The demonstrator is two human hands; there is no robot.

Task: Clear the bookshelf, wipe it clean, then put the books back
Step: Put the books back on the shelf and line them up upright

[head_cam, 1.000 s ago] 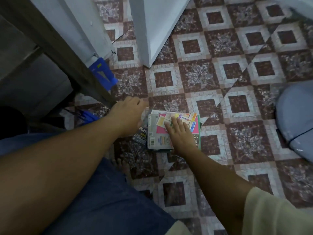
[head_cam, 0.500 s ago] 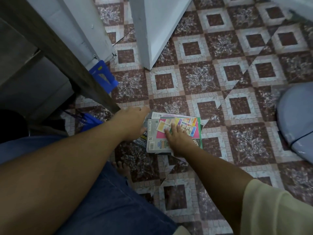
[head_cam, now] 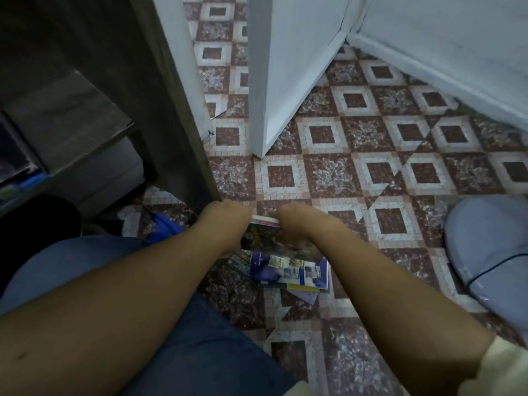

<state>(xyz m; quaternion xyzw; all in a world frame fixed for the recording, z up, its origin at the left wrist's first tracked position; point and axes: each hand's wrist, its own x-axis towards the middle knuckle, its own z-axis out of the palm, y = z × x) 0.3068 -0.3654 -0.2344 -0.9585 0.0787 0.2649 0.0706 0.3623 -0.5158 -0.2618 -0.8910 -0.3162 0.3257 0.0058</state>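
Head view: book stack (head_cam: 265,234) between left hand (head_cam: 228,220) and right hand (head_cam: 304,222), fingers around it.

dim, cool-toned light, soft and even, with no hard glare. the dark wooden bookshelf side panel (head_cam: 171,95) and the space under it sink into deep shadow; the white painted door (head_cam: 285,67) and pale wall (head_cam: 443,38) are brightest. the red-and-white patterned tile floor (head_cam: 371,172) is fairly sharp mid-frame. the left hand (head_cam: 228,217), right hand (head_cam: 303,222) and the glossy colourful books (head_cam: 270,240) they grip are smeared by motion blur. straight edges bow near the borders from the wide lens.
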